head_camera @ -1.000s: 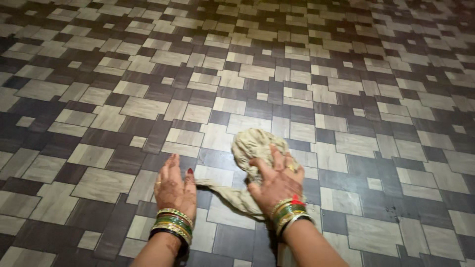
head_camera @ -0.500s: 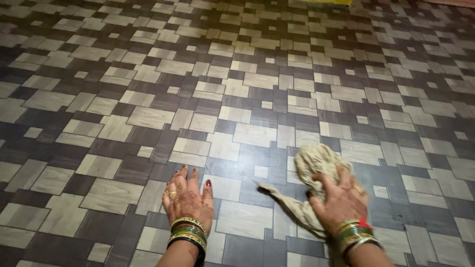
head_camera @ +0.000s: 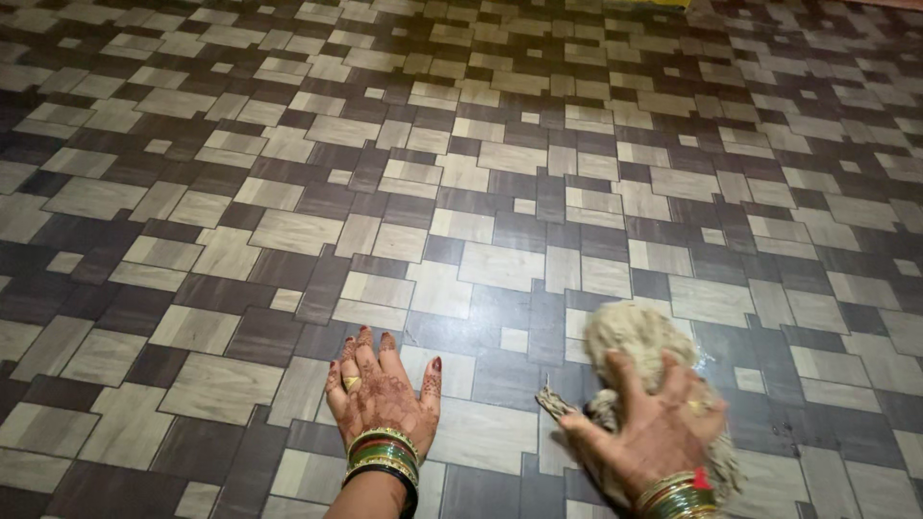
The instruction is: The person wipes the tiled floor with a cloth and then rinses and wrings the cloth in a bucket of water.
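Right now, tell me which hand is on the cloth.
The right hand, pressing the beige cloth. The left hand lies flat on bare floor.

Bare forearms. Henna patterns on both hands: left hand [head_camera: 383,389], right hand [head_camera: 654,432]. Red nail polish, finger rings, stacked green-and-gold bangles [head_camera: 383,454] on both wrists.

Beige cloth [head_camera: 630,336] under the right hand [head_camera: 654,423]; grey-and-dark-brown patchwork floor tiles [head_camera: 288,231] under the hennaed left hand [head_camera: 380,394].

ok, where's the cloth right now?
Head view, lower right: the beige cloth lies bunched on the tiled floor under the right hand, right of the flat left hand.
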